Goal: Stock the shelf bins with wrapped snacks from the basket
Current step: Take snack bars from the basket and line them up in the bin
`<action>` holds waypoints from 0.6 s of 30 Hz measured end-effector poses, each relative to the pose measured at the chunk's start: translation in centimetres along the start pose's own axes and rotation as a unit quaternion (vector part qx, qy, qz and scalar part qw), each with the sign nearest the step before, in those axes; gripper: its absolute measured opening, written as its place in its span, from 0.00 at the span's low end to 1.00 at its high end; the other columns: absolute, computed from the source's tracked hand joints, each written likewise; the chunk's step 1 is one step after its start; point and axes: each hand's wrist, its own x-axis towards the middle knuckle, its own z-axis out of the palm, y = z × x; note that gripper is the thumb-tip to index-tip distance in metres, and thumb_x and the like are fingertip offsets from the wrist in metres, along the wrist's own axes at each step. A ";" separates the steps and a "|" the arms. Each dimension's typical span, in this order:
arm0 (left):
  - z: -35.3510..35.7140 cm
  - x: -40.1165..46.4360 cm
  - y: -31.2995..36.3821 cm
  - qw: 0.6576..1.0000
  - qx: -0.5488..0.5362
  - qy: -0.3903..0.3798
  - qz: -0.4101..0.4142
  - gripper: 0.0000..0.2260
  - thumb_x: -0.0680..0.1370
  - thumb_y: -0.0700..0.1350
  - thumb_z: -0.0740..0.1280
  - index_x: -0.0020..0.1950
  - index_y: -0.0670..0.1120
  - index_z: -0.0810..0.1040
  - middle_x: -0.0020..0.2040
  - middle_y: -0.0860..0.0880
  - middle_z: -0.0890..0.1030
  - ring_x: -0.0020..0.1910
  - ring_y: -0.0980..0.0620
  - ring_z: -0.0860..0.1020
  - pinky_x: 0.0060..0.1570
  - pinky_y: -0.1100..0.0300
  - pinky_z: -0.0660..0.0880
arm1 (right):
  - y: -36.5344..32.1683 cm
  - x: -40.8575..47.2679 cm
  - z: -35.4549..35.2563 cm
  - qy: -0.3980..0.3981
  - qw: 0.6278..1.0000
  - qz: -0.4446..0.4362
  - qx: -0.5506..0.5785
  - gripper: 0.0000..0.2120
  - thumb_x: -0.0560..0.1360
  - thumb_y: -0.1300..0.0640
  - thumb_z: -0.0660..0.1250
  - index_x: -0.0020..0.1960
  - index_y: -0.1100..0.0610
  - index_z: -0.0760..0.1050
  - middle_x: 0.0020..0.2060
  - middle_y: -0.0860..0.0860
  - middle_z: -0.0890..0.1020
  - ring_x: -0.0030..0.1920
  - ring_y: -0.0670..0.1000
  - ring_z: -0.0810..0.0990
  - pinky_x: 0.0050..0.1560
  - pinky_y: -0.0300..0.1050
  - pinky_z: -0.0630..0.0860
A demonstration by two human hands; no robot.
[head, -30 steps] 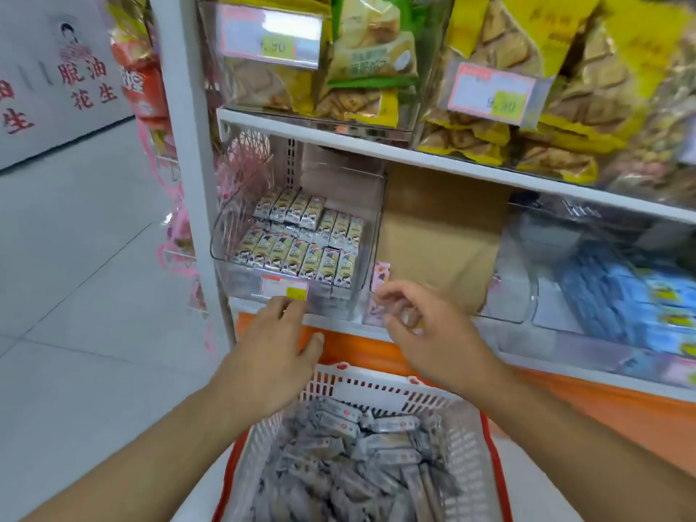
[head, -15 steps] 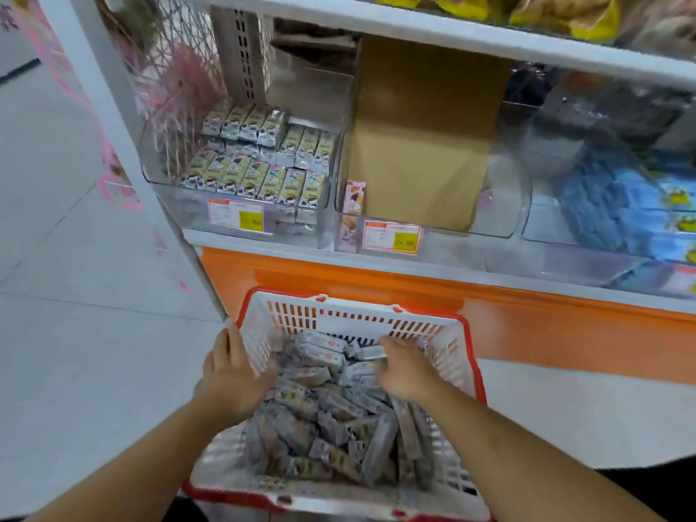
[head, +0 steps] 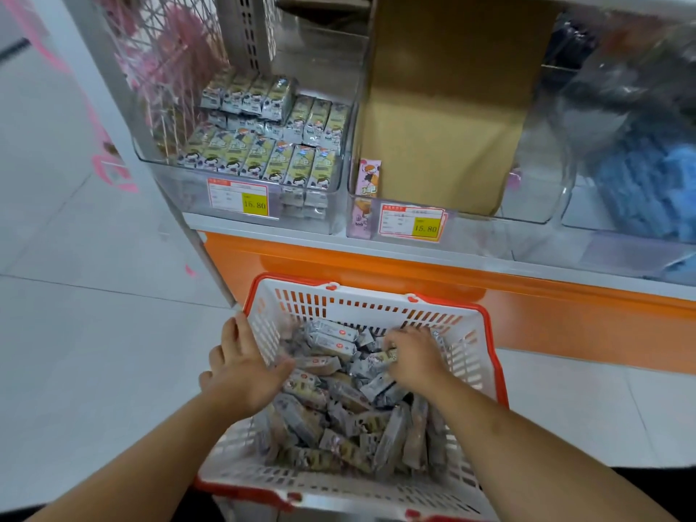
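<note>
A white basket with a red rim (head: 371, 304) stands on the floor below the shelf, full of grey wrapped snacks (head: 339, 405). My left hand (head: 244, 371) straddles the basket's left rim, with its fingers outside and its thumb inside. My right hand (head: 414, 359) is down in the pile, its fingers curled round some wrapped snacks. Above, the left clear shelf bin (head: 305, 220) holds neat rows of yellow-green wrapped snacks (head: 263, 152).
The middle clear bin (head: 474, 227) holds a cardboard sheet (head: 444, 107) and a pink snack bar (head: 369, 178) at its left wall. Blue packets (head: 640, 190) fill the right bin. An orange base panel (head: 546, 318) runs under the shelf. A pink wire rack (head: 169, 62) hangs at the left.
Both hands came down from the shelf bins' front edge to the basket. The left took the basket's rim and the right dug into the snacks. The view tilted downward.
</note>
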 end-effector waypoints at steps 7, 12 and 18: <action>-3.9 -2.8 2.3 0.997 0.059 0.041 0.020 0.41 0.82 0.66 0.58 0.84 0.44 0.44 0.84 0.43 0.49 0.82 0.38 0.52 0.78 0.40 0.56 | -3.3 -2.8 -6.8 -0.048 0.988 -0.077 0.124 0.30 0.74 0.62 0.78 0.70 0.43 0.74 0.55 0.41 0.77 0.52 0.46 0.80 0.48 0.43 0.80; -12.0 -6.7 7.4 0.970 -0.040 -0.094 0.223 0.30 0.80 0.68 0.63 0.72 0.47 0.73 0.63 0.48 0.82 0.55 0.52 0.81 0.57 0.55 0.78 | -8.7 -6.1 -16.1 0.026 0.969 -0.220 0.110 0.38 0.73 0.63 0.78 0.77 0.41 0.69 0.55 0.38 0.77 0.61 0.46 0.74 0.64 0.46 0.75; -16.7 -10.5 8.3 0.931 -0.200 -0.106 0.286 0.16 0.72 0.55 0.79 0.57 0.52 0.83 0.51 0.49 0.86 0.51 0.48 0.85 0.58 0.43 0.81 | -11.7 -11.3 -22.4 0.140 0.928 -0.339 0.060 0.37 0.73 0.64 0.75 0.78 0.44 0.68 0.66 0.39 0.73 0.71 0.43 0.64 0.71 0.31 0.59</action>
